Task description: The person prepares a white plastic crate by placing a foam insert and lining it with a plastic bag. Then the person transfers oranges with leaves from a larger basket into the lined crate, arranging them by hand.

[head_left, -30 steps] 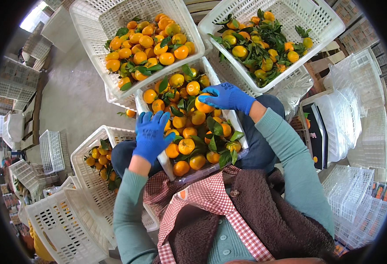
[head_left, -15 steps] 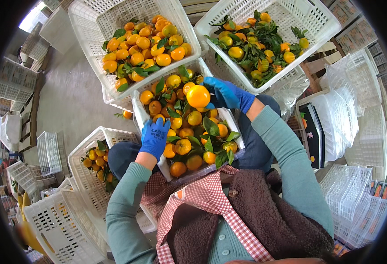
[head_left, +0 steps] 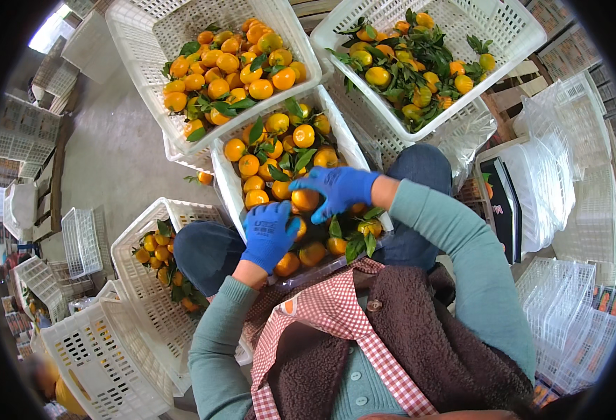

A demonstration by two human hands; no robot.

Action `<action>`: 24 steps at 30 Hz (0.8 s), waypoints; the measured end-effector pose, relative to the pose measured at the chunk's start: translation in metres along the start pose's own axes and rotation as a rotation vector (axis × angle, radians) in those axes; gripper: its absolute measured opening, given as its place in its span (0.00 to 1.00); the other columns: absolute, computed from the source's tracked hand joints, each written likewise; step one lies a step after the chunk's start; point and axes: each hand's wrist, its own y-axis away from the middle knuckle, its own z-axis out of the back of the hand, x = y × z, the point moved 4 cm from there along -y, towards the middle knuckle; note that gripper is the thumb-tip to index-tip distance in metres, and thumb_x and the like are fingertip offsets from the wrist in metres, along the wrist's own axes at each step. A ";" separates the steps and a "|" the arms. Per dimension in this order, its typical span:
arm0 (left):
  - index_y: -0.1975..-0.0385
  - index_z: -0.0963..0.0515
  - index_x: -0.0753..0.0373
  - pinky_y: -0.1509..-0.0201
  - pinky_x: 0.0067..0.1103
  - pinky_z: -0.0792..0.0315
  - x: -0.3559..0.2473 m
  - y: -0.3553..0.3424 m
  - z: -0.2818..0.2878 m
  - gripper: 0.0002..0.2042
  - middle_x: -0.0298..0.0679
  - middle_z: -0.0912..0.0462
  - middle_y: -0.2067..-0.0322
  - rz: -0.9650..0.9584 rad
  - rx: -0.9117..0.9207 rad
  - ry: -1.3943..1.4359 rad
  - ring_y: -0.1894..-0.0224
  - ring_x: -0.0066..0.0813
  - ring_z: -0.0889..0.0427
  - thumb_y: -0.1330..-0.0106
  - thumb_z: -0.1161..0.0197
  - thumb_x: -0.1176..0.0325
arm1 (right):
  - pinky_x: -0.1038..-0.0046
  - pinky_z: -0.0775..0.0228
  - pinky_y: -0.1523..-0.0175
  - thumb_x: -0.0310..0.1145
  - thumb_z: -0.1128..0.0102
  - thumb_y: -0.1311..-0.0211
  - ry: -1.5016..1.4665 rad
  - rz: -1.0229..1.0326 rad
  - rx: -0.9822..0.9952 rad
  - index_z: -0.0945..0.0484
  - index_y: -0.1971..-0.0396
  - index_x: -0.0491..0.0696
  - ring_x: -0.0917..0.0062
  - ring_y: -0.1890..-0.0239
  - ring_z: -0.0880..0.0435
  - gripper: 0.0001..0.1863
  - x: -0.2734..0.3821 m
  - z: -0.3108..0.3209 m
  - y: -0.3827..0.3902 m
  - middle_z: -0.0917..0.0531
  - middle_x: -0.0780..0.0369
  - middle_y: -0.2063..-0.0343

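Between my knees stands a white lined crate (head_left: pixel 225 183) of mandarins with green leaves. My right hand (head_left: pixel 341 187), in a blue glove, reaches over its middle with fingers and thumb curved round an orange mandarin (head_left: pixel 306 200). Also gloved in blue, my left hand (head_left: pixel 269 234) lies palm down over fruit at the crate's near left, its thumb apart from its fingers. Next to that thumb is another mandarin (head_left: pixel 299 229), partly covered. The glove hides what lies under my left palm.
A large white crate (head_left: pixel 134 73) of mandarins stands at the far left, and another crate (head_left: pixel 525 43) with leafy fruit at the far right. Near my left knee is a basket (head_left: pixel 131 245) with more mandarins. Clear plastic trays (head_left: pixel 542 189) and a black flat case (head_left: pixel 501 206) lie to the right.
My right hand has come from the crate's far right edge to its middle, and the mandarin at its fingers has come down among the others. My left hand has shifted right and nearer me.
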 end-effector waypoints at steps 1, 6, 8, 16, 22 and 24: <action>0.59 0.24 0.60 0.51 0.36 0.35 -0.004 -0.002 -0.003 0.18 0.41 0.23 0.64 -0.027 0.003 0.010 0.59 0.42 0.25 0.44 0.38 0.56 | 0.60 0.31 0.47 0.48 0.33 0.56 0.066 -0.069 -0.002 0.34 0.43 0.51 0.52 0.51 0.24 0.38 0.002 -0.010 0.000 0.28 0.48 0.49; 0.58 0.24 0.59 0.52 0.35 0.34 -0.010 -0.001 0.004 0.18 0.40 0.21 0.64 -0.045 -0.023 -0.033 0.59 0.41 0.24 0.45 0.37 0.58 | 0.62 0.28 0.52 0.47 0.35 0.52 -0.191 -0.070 -0.172 0.32 0.46 0.51 0.59 0.55 0.22 0.32 -0.010 0.003 -0.009 0.24 0.53 0.54; 0.57 0.24 0.58 0.51 0.35 0.34 -0.022 -0.005 0.009 0.18 0.40 0.21 0.63 -0.071 -0.102 0.005 0.58 0.40 0.24 0.46 0.37 0.58 | 0.63 0.25 0.53 0.46 0.38 0.45 -0.588 -0.117 -0.308 0.32 0.46 0.52 0.65 0.53 0.22 0.28 -0.026 0.031 0.001 0.24 0.58 0.54; 0.51 0.29 0.62 0.51 0.33 0.31 -0.082 -0.077 -0.053 0.24 0.48 0.24 0.57 -0.142 0.157 0.292 0.55 0.45 0.24 0.48 0.34 0.61 | 0.74 0.22 0.58 0.48 0.49 0.35 -1.484 0.107 -0.432 0.31 0.47 0.44 0.73 0.57 0.20 0.25 -0.023 0.085 0.043 0.23 0.59 0.57; 0.54 0.29 0.62 0.58 0.23 0.25 -0.011 -0.075 -0.042 0.16 0.37 0.21 0.62 0.462 0.196 1.489 0.62 0.30 0.21 0.41 0.36 0.71 | 0.72 0.30 0.46 0.37 0.44 0.40 -1.374 0.252 -0.408 0.29 0.48 0.41 0.74 0.54 0.22 0.23 -0.036 0.096 0.076 0.22 0.58 0.56; 0.52 0.30 0.63 0.55 0.19 0.25 0.004 -0.091 -0.027 0.14 0.36 0.22 0.60 0.390 -0.219 1.617 0.59 0.22 0.22 0.36 0.40 0.74 | 0.71 0.32 0.43 0.37 0.40 0.43 -1.098 0.075 -0.419 0.30 0.46 0.43 0.73 0.52 0.22 0.25 -0.041 0.086 0.069 0.23 0.60 0.53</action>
